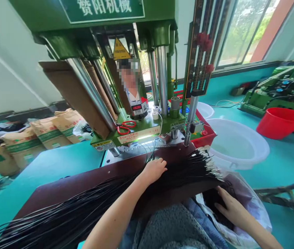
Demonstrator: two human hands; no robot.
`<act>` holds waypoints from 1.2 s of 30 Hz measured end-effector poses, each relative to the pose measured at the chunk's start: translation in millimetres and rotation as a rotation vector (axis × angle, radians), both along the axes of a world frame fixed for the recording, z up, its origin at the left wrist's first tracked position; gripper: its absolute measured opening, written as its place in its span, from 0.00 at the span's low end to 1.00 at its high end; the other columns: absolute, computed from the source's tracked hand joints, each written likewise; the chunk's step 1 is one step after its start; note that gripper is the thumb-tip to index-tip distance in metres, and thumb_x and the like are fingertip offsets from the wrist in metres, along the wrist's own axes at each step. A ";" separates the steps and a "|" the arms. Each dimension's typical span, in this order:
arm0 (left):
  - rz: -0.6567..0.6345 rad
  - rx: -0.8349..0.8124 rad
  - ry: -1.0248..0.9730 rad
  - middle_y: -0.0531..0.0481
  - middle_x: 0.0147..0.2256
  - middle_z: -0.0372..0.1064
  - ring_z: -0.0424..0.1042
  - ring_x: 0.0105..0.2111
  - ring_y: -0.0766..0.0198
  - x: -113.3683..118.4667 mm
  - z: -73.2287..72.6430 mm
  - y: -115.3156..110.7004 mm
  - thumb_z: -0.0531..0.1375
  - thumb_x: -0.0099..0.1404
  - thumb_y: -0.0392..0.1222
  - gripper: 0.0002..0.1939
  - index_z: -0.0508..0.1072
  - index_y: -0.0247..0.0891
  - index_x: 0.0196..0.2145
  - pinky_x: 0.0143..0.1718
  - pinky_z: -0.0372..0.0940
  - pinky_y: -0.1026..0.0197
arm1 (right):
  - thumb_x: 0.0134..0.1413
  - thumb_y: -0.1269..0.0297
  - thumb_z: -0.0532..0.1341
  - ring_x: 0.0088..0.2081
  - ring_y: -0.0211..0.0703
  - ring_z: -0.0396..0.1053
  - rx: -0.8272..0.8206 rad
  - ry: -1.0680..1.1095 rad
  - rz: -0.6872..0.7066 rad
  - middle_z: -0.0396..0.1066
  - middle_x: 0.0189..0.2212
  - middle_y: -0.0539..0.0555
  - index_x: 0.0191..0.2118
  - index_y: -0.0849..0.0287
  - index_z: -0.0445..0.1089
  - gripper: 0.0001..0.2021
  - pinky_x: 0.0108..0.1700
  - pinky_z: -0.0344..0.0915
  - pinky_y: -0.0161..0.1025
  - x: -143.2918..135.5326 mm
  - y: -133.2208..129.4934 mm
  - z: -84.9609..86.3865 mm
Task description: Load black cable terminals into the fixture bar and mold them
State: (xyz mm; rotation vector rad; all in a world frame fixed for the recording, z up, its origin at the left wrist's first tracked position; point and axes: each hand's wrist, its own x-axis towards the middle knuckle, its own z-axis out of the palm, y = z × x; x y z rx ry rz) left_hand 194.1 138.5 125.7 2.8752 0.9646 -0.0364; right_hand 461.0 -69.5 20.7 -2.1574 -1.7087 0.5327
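Observation:
My left hand [155,170] is over the brown work board, its fingers closed around thin black cables [150,156] that run up toward the press opening. Under and beside it lies a wide bundle of black cables [180,171], with pale silvery ends [210,162] fanned at the right. Low at the right, my right hand [228,207] reaches into a white woven bag [257,211]. Its thumb and fingers are apart over dark contents [215,204] too dim to make out. The green press [147,129] stands straight ahead, a light strip glowing at its front.
Red-handled scissors [126,127] lie on the press plate. A red control box [205,133] is at its right, near a large white tub [240,141] and a red bucket [283,122]. Paper sacks [45,133] line the left wall. A person [133,93] is behind the press.

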 end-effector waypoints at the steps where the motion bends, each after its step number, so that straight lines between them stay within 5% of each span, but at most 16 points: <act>1: -0.012 -0.003 -0.020 0.46 0.35 0.67 0.69 0.37 0.60 -2.3 2.4 0.8 0.51 0.65 0.40 0.08 0.68 0.36 0.36 0.38 0.63 0.60 | 0.45 0.63 0.53 0.55 0.55 0.60 -0.024 0.025 0.009 0.59 0.56 0.67 0.57 0.73 0.57 0.32 0.56 0.56 0.46 -2.9 -4.8 5.7; 6: 0.021 -0.057 -0.417 0.47 0.35 0.68 0.66 0.38 0.60 -17.1 19.7 0.6 0.51 0.64 0.41 0.08 0.68 0.37 0.33 0.41 0.60 0.59 | 0.44 0.68 0.58 0.53 0.52 0.62 -0.080 0.309 0.122 0.62 0.55 0.56 0.59 0.56 0.59 0.31 0.56 0.56 0.44 -30.4 -14.6 59.3; 9: 0.118 -0.277 -0.678 0.50 0.30 0.67 0.66 0.32 0.64 -27.4 31.3 -4.1 0.54 0.62 0.43 0.07 0.66 0.37 0.30 0.37 0.60 0.61 | 0.48 0.65 0.59 0.46 0.49 0.68 -0.039 0.522 0.245 0.71 0.46 0.53 0.54 0.48 0.65 0.24 0.50 0.61 0.43 -53.6 -6.4 89.4; 12: 0.179 -0.656 -0.790 0.56 0.22 0.63 0.60 0.19 0.72 -37.8 38.3 -12.9 0.52 0.63 0.44 0.08 0.61 0.37 0.29 0.24 0.57 0.67 | 0.54 0.59 0.57 0.38 0.45 0.70 -0.008 0.924 0.370 0.74 0.36 0.53 0.50 0.48 0.68 0.17 0.43 0.64 0.42 -79.5 19.8 104.1; 18: 0.143 -0.977 -0.742 0.61 0.17 0.55 0.49 0.15 0.76 -44.1 31.3 -34.2 0.53 0.62 0.46 0.11 0.56 0.38 0.28 0.15 0.44 0.71 | 0.36 0.57 0.70 0.48 0.47 0.64 0.389 1.699 0.316 0.67 0.48 0.52 0.51 0.44 0.65 0.31 0.51 0.57 0.46 -118.1 99.0 131.1; 24: 0.106 -0.959 -0.719 0.57 0.20 0.60 0.55 0.17 0.74 -26.1 35.5 -37.3 0.51 0.63 0.47 0.10 0.60 0.36 0.31 0.19 0.51 0.70 | 0.48 0.63 0.64 0.31 0.37 0.65 0.566 1.520 0.060 0.70 0.30 0.49 0.35 0.54 0.73 0.07 0.35 0.60 0.35 -113.5 114.6 154.6; 30: 0.007 -0.961 -0.722 0.54 0.21 0.65 0.62 0.17 0.73 18.9 66.3 -34.4 0.49 0.64 0.50 0.14 0.63 0.36 0.31 0.18 0.55 0.70 | 0.46 0.63 0.65 0.30 0.35 0.61 0.623 1.333 -0.012 0.65 0.27 0.46 0.40 0.54 0.72 0.12 0.34 0.58 0.34 -106.1 109.4 147.0; 36: 0.122 -0.979 -0.802 0.53 0.20 0.67 0.64 0.15 0.72 39.3 57.9 -36.3 0.50 0.63 0.51 0.14 0.62 0.36 0.31 0.16 0.54 0.71 | 0.42 0.65 0.67 0.27 0.36 0.63 0.667 1.428 -0.156 0.66 0.26 0.45 0.31 0.57 0.68 0.09 0.31 0.61 0.35 -102.7 109.0 141.5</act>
